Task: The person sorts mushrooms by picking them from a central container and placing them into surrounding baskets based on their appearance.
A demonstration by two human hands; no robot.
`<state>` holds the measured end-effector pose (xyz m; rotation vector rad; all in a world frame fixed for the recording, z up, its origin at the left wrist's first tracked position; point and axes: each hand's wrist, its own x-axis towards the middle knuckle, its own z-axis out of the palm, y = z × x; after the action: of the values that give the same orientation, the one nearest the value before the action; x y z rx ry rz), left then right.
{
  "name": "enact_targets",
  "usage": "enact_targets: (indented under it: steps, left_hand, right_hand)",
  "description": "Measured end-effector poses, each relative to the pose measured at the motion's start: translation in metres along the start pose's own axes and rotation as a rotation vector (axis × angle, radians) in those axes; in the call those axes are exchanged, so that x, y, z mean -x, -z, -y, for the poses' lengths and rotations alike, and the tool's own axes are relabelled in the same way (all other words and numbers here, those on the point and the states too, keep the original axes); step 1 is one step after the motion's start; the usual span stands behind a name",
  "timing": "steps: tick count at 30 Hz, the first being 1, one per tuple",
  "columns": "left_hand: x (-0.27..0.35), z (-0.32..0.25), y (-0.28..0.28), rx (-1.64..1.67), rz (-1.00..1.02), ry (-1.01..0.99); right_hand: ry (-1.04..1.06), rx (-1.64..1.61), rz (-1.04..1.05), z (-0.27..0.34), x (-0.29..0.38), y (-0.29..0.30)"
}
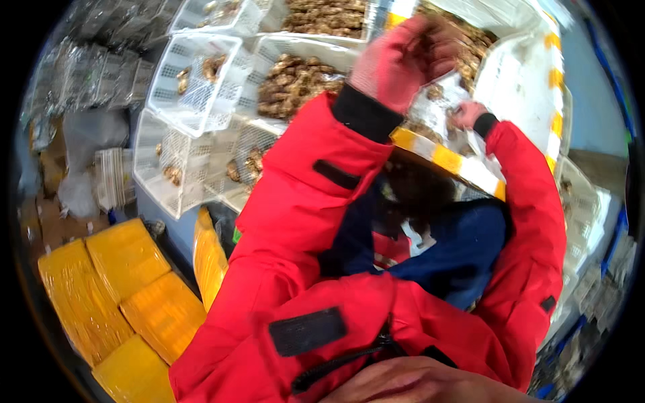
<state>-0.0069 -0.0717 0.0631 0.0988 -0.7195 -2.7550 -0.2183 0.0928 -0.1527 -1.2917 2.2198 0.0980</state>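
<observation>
My left hand (408, 60), blurred with its fingers curled, is raised over a white bin edged with yellow-and-white striped tape (446, 156). Whether anything is in its fingers cannot be made out. Lower and to the right, my right hand (469, 114) reaches into the same bin, beside white or clear plastic material (443, 103). Its fingertips are blurred, so a grip on the plastic is uncertain. Brown lumpy pieces of produce, possibly mushrooms (473, 50), lie toward the bin's far side, partly behind my left hand.
White perforated plastic baskets (194, 80) stand left of the bin, some with few brown pieces. One basket holds a heap of brown pieces (295, 85). Yellow wrapped packages (128, 262) lie at lower left. More baskets (579, 211) stand at right.
</observation>
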Motion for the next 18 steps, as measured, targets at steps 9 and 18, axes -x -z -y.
enact_targets:
  steps: [9, 18]
  left_hand:
    - [-0.01, 0.066, 0.057, -0.334, 0.023, 0.193]
    - [0.007, 0.062, 0.042, -0.239, -0.181, 0.065]
  right_hand:
    - [0.294, -1.327, -0.605, 0.05, 0.104, 0.127]
    - [0.317, -0.879, -0.867, 0.148, 0.165, 0.096]
